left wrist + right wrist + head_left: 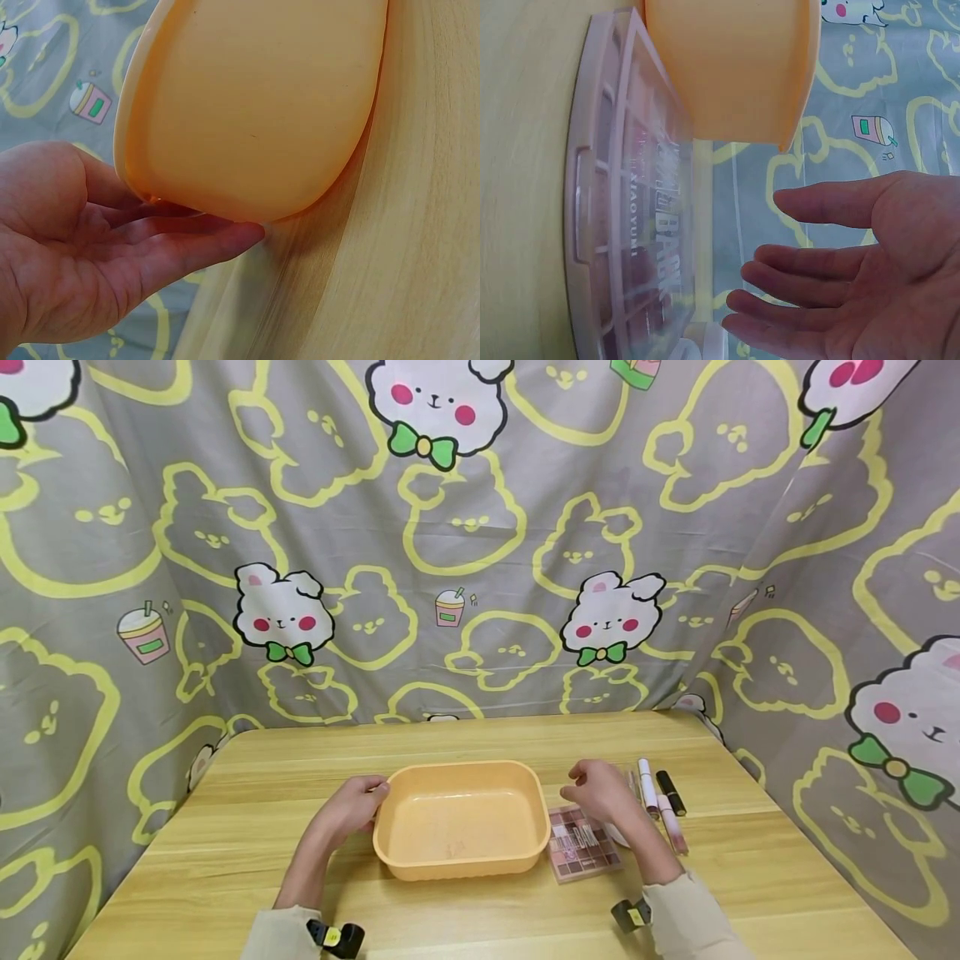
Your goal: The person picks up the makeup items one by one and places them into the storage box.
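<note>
Palette (583,845) — far corner hidden behind the right hand (598,790).

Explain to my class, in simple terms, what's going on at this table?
A person's left hand grips the left end of a pale orange plastic basin. Their right hand holds nothing and hovers near a clear-lidded eyeshadow palette, which lies beside the basin's right end. Slim cosmetic tubes lie farther right on the wooden table.

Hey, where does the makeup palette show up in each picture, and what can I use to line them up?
Head: the makeup palette sits lower right of center, beside the orange tray.
Left wrist: not in it.
Right wrist: left part, reaching the bottom edge.
Shared landmark: the orange tray.
</note>
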`<act>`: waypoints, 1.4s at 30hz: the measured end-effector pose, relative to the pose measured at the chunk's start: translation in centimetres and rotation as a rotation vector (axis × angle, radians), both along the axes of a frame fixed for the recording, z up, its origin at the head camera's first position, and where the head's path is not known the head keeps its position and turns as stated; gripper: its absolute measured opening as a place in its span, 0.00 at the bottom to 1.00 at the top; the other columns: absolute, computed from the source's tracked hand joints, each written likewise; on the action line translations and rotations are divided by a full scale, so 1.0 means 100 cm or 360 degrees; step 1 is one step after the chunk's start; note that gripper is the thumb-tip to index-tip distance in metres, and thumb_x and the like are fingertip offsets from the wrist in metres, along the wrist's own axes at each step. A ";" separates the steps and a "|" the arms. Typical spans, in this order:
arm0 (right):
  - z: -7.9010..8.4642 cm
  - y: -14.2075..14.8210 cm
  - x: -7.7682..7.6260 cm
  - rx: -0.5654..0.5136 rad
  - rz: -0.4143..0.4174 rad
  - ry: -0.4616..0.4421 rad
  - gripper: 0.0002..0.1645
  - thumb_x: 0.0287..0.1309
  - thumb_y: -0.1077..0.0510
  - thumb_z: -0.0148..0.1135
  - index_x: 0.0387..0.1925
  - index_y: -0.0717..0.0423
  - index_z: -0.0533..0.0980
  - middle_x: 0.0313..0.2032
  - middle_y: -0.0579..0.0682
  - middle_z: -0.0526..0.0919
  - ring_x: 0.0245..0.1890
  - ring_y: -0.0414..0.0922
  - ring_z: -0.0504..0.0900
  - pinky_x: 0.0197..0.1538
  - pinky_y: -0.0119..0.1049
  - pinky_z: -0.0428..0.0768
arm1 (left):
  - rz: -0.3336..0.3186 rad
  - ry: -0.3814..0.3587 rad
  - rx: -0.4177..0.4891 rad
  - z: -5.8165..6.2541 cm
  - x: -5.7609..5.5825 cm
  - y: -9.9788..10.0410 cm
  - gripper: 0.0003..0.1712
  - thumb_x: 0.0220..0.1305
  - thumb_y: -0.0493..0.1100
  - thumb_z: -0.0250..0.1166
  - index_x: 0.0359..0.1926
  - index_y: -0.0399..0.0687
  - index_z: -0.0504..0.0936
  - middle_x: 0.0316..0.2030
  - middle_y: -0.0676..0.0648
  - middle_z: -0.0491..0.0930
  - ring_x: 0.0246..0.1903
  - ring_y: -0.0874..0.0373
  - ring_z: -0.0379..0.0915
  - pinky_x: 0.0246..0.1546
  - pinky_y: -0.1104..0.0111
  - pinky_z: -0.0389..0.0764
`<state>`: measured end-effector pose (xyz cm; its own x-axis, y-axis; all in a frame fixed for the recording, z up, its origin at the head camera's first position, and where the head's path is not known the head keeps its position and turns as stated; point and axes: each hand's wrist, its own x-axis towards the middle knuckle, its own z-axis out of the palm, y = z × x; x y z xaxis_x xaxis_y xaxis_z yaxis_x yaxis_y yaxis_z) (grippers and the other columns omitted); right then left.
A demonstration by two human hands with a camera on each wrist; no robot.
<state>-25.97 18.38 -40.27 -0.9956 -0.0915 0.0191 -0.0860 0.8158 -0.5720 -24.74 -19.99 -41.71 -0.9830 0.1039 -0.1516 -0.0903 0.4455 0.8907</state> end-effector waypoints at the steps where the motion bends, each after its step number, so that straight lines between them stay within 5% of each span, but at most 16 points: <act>1: -0.001 0.000 0.000 0.0009 0.0001 -0.0007 0.22 0.59 0.57 0.70 0.50 0.68 0.80 0.43 0.60 0.85 0.42 0.53 0.83 0.44 0.48 0.84 | 0.0000 0.0001 0.0000 0.000 0.000 0.000 0.20 0.79 0.39 0.47 0.57 0.29 0.78 0.40 0.38 0.82 0.40 0.51 0.79 0.37 0.59 0.85; 16: -0.012 0.000 -0.002 0.0102 -0.0026 -0.0101 0.26 0.44 0.64 0.75 0.48 0.69 0.80 0.46 0.64 0.85 0.42 0.55 0.84 0.45 0.50 0.85 | -0.0021 0.0015 -0.0004 -0.001 0.000 0.000 0.20 0.79 0.40 0.47 0.56 0.31 0.79 0.42 0.38 0.82 0.41 0.51 0.79 0.37 0.57 0.85; 42: -0.011 -0.007 0.004 0.0193 0.0076 -0.0285 0.32 0.36 0.58 0.85 0.42 0.69 0.79 0.34 0.57 0.82 0.37 0.52 0.81 0.45 0.50 0.84 | -0.0032 0.0001 0.0015 -0.001 -0.001 -0.001 0.23 0.80 0.40 0.47 0.66 0.28 0.72 0.48 0.35 0.83 0.44 0.48 0.83 0.39 0.55 0.86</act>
<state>-25.58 17.69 -41.39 -0.9766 -0.1293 -0.1718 -0.0317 0.8769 -0.4796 -24.85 -20.09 -41.85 -0.9807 0.1251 -0.1501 -0.0809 0.4389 0.8949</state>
